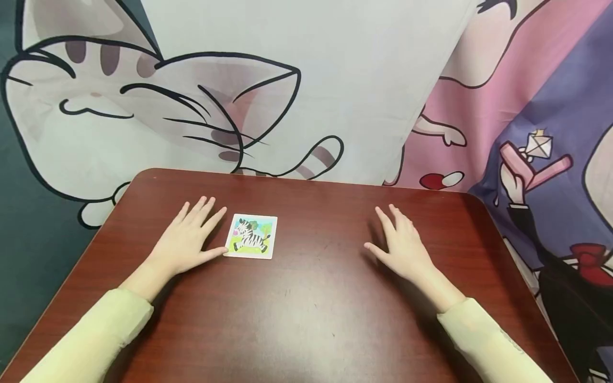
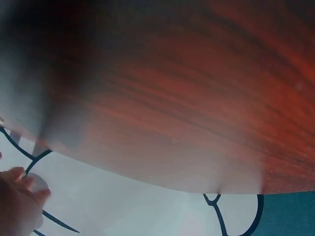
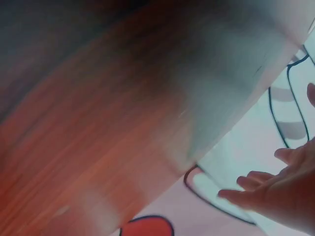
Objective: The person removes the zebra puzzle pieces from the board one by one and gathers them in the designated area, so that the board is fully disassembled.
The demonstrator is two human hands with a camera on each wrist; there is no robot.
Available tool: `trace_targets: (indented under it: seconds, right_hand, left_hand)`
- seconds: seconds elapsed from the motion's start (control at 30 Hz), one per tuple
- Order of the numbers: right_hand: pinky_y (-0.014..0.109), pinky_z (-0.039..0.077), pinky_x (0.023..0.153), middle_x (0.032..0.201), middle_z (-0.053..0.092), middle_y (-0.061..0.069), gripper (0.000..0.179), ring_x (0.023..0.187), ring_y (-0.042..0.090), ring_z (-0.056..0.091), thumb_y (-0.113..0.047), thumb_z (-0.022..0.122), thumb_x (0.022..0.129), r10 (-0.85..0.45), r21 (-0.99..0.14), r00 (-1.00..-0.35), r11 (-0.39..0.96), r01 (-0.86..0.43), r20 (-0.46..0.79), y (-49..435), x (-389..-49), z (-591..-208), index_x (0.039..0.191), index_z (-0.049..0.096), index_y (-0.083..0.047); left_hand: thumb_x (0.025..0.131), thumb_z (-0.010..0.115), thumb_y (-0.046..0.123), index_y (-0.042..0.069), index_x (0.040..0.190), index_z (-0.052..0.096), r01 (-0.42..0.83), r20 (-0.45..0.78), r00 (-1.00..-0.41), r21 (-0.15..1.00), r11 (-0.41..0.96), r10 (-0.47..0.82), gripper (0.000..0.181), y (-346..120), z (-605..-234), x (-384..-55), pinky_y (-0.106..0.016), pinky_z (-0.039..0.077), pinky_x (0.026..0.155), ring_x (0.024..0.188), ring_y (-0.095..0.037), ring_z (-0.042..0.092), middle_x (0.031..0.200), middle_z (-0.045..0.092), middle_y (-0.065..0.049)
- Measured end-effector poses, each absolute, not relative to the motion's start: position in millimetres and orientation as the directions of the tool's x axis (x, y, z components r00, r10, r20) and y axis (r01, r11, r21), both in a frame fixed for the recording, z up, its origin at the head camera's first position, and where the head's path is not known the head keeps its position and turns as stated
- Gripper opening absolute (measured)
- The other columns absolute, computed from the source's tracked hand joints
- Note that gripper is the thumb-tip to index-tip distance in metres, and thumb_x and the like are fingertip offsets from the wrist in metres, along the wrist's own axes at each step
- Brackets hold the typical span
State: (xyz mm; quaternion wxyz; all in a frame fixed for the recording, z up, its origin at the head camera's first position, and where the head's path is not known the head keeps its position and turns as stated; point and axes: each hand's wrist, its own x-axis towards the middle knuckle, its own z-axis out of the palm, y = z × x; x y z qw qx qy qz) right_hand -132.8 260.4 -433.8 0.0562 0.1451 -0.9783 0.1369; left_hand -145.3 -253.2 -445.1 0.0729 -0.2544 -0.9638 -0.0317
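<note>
A square zebra picture card with a white border lies face up on the brown table, left of its middle. My left hand is just left of it, fingers spread and straight, the thumb tip right at the card's lower left corner. Over the right half of the table is my right hand, its fingers extended and nothing in them. Part of the left hand shows at the lower left of the left wrist view. Fingers of the right hand appear at the right edge of the right wrist view.
The brown wooden table has rounded far corners. Behind it hangs a cloth with a large cartoon cat; pink and purple cartoon figures continue to the right. Light green sleeves cover both forearms.
</note>
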Motion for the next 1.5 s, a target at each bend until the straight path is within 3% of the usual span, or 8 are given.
trace_targets:
  seconds: [0.37, 0.8, 1.2, 1.5]
  right_hand:
    - [0.057, 0.041, 0.124, 0.154, 0.055, 0.019, 0.068, 0.146, 0.038, 0.050, -0.031, 0.074, 0.099, -0.393, -0.447, -0.903, 0.785, -0.429, 0.175, 204.3, -153.6, -430.1, 0.157, 0.049, -0.005]
    - [0.045, 0.057, 0.108, 0.130, 0.071, 0.012, 0.045, 0.121, 0.027, 0.070, -0.018, 0.075, 0.099, -0.549, -0.589, -0.813, 0.598, -0.544, 0.194, 127.8, -180.0, -434.6, 0.140, 0.065, -0.003]
    - [0.028, 0.062, 0.093, 0.114, 0.075, 0.012, 0.028, 0.103, 0.023, 0.074, -0.007, 0.078, 0.094, -0.579, -0.684, -0.800, 0.519, -0.512, 0.159, 61.5, -212.4, -438.9, 0.122, 0.075, -0.002]
    - [0.014, 0.059, 0.085, 0.107, 0.076, 0.014, 0.025, 0.098, 0.023, 0.074, -0.005, 0.081, 0.091, -0.609, -0.729, -0.789, 0.504, -0.463, 0.080, 19.6, -232.6, -442.9, 0.115, 0.076, 0.001]
  left_hand:
    - [0.097, 0.069, 0.055, -0.003, 0.163, 0.035, 0.619, 0.033, -0.785, 0.075, 0.781, 0.619, 0.094, -253.3, -448.4, -174.2, -0.058, 0.025, 0.132, 0.162, -0.040, 0.029, 0.172, 0.033, -0.022]
    - [0.096, 0.070, 0.056, -0.003, 0.163, 0.035, 0.656, -0.013, -0.751, 0.095, 0.749, 0.660, 0.096, -250.9, -457.9, -180.7, -0.057, 0.026, 0.133, 0.161, -0.039, 0.031, 0.172, 0.034, -0.021]
    - [0.097, 0.066, 0.058, -0.005, 0.163, 0.034, 0.678, -0.010, -0.733, 0.053, 0.733, 0.680, 0.096, -251.0, -461.6, -181.8, -0.054, 0.027, 0.133, 0.162, -0.038, 0.030, 0.173, 0.031, -0.022]
    - [0.096, 0.068, 0.059, -0.005, 0.163, 0.035, 0.691, 0.005, -0.722, 0.034, 0.722, 0.692, 0.097, -252.5, -461.8, -181.7, -0.053, 0.029, 0.133, 0.162, -0.037, 0.031, 0.172, 0.033, -0.021]
